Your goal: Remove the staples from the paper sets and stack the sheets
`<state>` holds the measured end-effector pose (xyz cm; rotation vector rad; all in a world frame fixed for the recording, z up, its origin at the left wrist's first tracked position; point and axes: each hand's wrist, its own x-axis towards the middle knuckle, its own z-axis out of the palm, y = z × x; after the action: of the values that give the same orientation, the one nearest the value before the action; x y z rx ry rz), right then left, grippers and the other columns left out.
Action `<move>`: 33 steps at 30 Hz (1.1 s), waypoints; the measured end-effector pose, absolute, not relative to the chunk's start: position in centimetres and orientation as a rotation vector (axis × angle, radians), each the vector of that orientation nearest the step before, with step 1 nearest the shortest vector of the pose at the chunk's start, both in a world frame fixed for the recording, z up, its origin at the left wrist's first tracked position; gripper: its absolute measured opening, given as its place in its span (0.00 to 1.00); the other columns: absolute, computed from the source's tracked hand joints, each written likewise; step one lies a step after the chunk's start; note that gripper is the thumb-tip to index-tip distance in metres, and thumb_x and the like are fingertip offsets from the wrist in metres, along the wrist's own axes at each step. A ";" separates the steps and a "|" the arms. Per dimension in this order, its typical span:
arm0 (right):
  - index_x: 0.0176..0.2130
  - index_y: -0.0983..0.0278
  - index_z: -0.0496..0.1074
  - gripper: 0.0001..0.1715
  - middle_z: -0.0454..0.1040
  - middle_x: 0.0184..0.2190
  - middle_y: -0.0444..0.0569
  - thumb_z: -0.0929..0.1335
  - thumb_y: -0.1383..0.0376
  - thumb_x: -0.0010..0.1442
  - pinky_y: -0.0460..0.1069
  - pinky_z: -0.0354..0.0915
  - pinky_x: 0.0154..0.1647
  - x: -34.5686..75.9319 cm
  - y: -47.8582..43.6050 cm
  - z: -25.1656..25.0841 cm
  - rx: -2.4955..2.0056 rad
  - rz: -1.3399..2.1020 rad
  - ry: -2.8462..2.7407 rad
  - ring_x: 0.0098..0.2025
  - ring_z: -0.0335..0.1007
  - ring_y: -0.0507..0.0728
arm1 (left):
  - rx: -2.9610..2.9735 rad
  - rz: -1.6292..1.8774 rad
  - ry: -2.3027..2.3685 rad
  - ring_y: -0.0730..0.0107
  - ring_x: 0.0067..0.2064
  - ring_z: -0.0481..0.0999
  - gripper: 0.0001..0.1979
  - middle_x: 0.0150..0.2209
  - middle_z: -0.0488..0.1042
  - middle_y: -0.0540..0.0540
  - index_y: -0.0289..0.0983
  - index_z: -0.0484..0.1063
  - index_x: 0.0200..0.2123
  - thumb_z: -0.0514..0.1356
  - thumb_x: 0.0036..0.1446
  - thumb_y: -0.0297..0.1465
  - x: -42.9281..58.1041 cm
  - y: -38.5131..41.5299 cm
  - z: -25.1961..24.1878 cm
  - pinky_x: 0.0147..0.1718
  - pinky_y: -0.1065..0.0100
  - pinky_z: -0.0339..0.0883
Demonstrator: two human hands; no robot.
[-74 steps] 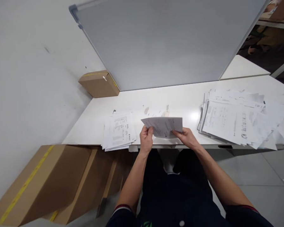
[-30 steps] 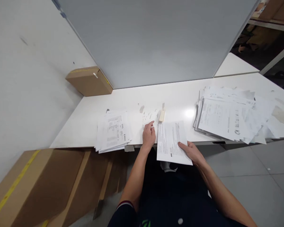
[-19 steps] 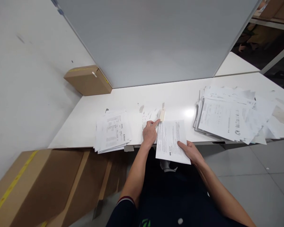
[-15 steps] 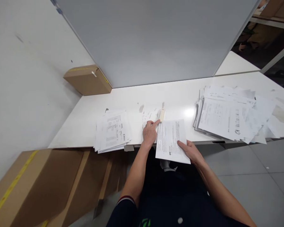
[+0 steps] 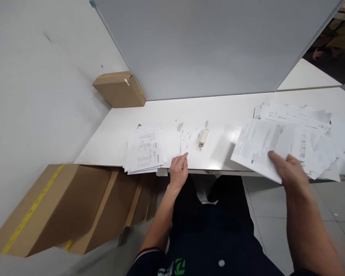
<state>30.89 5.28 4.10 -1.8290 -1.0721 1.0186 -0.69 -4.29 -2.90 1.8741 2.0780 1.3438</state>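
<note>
My right hand (image 5: pixel 290 170) grips printed sheets of paper (image 5: pixel 260 147) by their near edge, thumb on top, and holds them over the front of the paper pile (image 5: pixel 313 126) on the right. My left hand (image 5: pixel 178 168) is at the table's front edge with its fingers curled together and nothing visible in them. A small cream stapler (image 5: pixel 204 138) lies on the table ahead of that hand, apart from it. Left of the hand is a neater stack of printed sheets (image 5: pixel 145 151), slightly overhanging the front edge.
A cardboard box (image 5: pixel 120 90) stands at the back left corner against the wall. Behind the white table (image 5: pixel 166 113) rises a grey panel (image 5: pixel 204 50). Large cardboard cartons (image 5: pixel 46 207) are on the floor at the lower left. Grey marks show on the tabletop near the stapler.
My right hand has carried the papers from the stapler rightward to the right-hand pile. My left hand has come off the stapler and drawn back toward me. The view has shifted slightly.
</note>
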 end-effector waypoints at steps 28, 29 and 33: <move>0.50 0.64 0.63 0.24 0.72 0.39 0.53 0.60 0.54 0.59 0.51 0.64 0.33 21.1 0.0 0.1 -1.385 0.914 -2.073 0.29 0.68 0.54 | 0.986 1.496 2.527 0.69 0.34 0.70 0.12 0.30 0.73 0.47 0.34 0.72 0.32 0.55 0.52 0.37 -10.5 -9.0 -0.9 0.39 0.66 0.64; 0.51 0.64 0.63 0.24 0.72 0.40 0.53 0.59 0.54 0.59 0.51 0.64 0.34 20.5 -0.4 -0.2 -1.349 0.951 -2.098 0.29 0.68 0.55 | 0.904 1.580 2.476 0.70 0.34 0.71 0.13 0.30 0.73 0.47 0.33 0.72 0.31 0.56 0.50 0.37 -10.6 -8.9 -1.0 0.38 0.67 0.64; 0.50 0.62 0.64 0.23 0.72 0.39 0.53 0.60 0.54 0.59 0.53 0.64 0.35 18.6 -1.3 -0.9 -1.228 1.090 -2.138 0.29 0.68 0.55 | 0.781 1.782 2.355 0.73 0.29 0.70 0.13 0.26 0.72 0.49 0.32 0.72 0.30 0.61 0.46 0.37 -10.1 -8.9 -0.4 0.34 0.69 0.65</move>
<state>18.61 -1.29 -0.85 -1.2283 -2.1378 1.0903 -10.14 -8.92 -0.36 0.7809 2.3547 1.7818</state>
